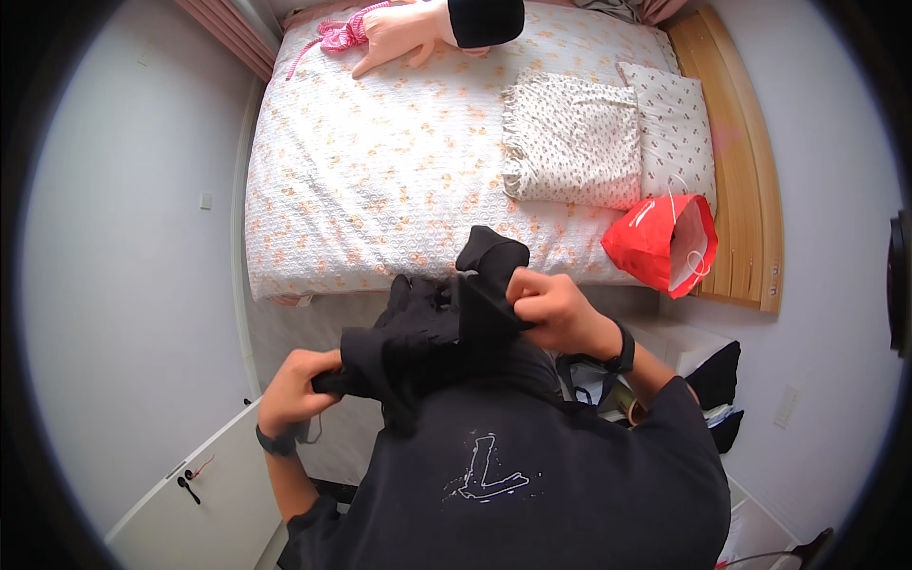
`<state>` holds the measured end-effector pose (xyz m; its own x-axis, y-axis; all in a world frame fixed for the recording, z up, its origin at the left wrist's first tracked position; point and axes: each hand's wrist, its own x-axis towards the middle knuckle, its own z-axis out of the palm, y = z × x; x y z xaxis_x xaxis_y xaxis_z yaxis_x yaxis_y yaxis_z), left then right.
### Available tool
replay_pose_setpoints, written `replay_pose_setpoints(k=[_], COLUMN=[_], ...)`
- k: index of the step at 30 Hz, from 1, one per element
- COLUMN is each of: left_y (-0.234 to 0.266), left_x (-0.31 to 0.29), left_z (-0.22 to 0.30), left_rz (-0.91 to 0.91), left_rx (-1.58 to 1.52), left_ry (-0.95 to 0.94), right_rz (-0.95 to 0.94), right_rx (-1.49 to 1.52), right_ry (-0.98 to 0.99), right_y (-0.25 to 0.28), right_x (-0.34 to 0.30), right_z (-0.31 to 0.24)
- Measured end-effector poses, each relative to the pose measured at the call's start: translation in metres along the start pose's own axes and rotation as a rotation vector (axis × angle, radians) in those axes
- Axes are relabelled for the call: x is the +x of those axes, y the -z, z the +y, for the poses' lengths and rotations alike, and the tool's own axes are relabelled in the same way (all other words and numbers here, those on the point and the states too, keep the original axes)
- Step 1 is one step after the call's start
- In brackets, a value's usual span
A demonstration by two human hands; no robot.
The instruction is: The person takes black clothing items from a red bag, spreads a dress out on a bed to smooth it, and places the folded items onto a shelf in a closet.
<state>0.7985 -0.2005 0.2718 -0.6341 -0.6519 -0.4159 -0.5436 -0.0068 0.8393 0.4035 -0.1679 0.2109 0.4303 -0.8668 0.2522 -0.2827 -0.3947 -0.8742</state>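
One bed (380, 180) is the largest thing here, with one wooden headboard (736, 190) along its right end. One folded blanket (570, 142), white with dark specks, lies on the bed's right half; one patterned pillow (676, 133) lies just beyond it, next to the headboard. One black garment (408, 356) is bunched up at the bed's near edge, its upper part overlapping that edge in the view; whether it touches the bed I cannot tell. One peach plush toy (404, 36) with a black end and a pink bow lies at the bed's far side. One red bag (646, 242) with white cord handles leans at the bed's near right corner, its mouth turned toward the headboard. Two hands hold the garment off the bed's near side: the left hand (293, 388) is closed around its left end, and the right hand (560, 309) is curled tight on its upper right part. There are two dark wristbands (623, 347), one per wrist.

Around the bed, a pink curtain (223, 33) hangs past its far left corner, and dark items (717, 375) crowd the space below its near right corner, close to the right forearm. A white cabinet (199, 494) stands nearer the person than the bed, on the left.

The bed's near edge runs across behind the garment. A strip of grey floor (328, 328) shows between that edge and the left hand; a wall (133, 190) bounds the bed's left side.
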Motion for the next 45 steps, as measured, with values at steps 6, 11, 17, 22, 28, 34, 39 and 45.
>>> replay_pose_setpoints(k=[6,11,17,22,28,34,39,45], left_y=[0.071,0.105,0.069,0.023,0.026,0.073,0.12,0.179], left_x=[0.089,0.179,0.245,0.272,0.267,0.24,0.277,0.443], left_z=[-0.025,-0.102,-0.167,-0.208,-0.178,-0.185,-0.137,-0.15], left_rz=[0.101,0.33,0.232,0.26,0.488,0.458,0.297,0.128], left_rx=[-0.017,0.076,0.24,0.048,0.022,-0.143,-0.628,-0.598], left_ry=[-0.102,-0.241,-0.219,-0.247,-0.225,-0.263,0.052,0.111], right_rz=[-0.089,0.121,0.249,0.309,0.302,0.535,0.334,0.288], right_rx=[0.035,-0.467,-0.206,0.062,-0.084,0.377,0.493,0.555], right_ry=[-0.335,-0.247,-0.287,-0.437,-0.646,-0.642,-0.559,-0.635], right_y=[0.046,0.034,-0.019,-0.056,-0.055,-0.043,-0.013,0.027], right_x=[0.085,0.136,0.155,0.163,0.173,0.165,0.207,0.281], right_z=[0.057,0.123,0.144,0.151,0.13,0.144,0.172,0.323])
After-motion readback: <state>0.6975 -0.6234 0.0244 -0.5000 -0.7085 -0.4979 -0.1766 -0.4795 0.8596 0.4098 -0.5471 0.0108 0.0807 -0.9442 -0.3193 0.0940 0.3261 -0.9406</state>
